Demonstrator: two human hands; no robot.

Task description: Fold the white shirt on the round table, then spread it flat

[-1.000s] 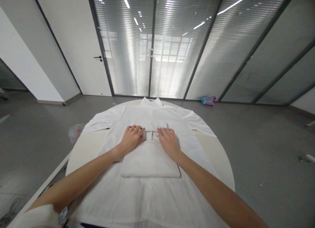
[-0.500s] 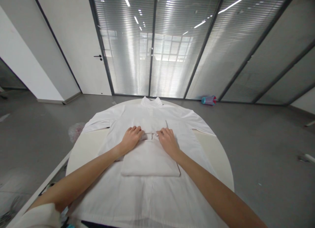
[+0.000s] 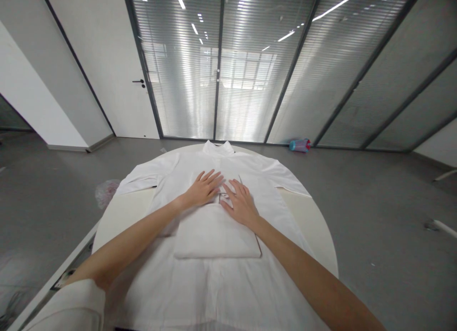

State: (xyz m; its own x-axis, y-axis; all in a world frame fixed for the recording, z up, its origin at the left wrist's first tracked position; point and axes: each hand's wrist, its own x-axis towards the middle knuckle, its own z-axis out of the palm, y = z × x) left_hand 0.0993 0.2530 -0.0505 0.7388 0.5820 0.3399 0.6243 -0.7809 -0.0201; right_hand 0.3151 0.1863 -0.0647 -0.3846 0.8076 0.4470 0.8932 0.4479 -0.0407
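A white short-sleeved shirt (image 3: 285, 240) lies spread out with its collar at the far side and its sleeves out to both sides. On its middle rests a folded white cloth bundle (image 3: 217, 235), roughly rectangular; what kind of garment it is I cannot tell. My left hand (image 3: 204, 188) lies flat over the bundle's far left part, fingers stretched and pointing away to the right. Beside it, my right hand (image 3: 240, 201) rests on the far right part with its fingers spread. Neither hand grips anything. Between them a small dark-edged gap shows in the cloth.
The shirt covers most of a round white table (image 3: 124, 209). A clear plastic bag (image 3: 106, 193) is on the floor to the left. Against the glass partition lies a blue and red basket-like object (image 3: 300, 145). A white rail (image 3: 60, 262) runs along the table's left side.
Both hands have uncurled from the bundle's far edge and now lie with fingers extended. My left hand has moved slightly away from me and to the right. The bundle stays in place.
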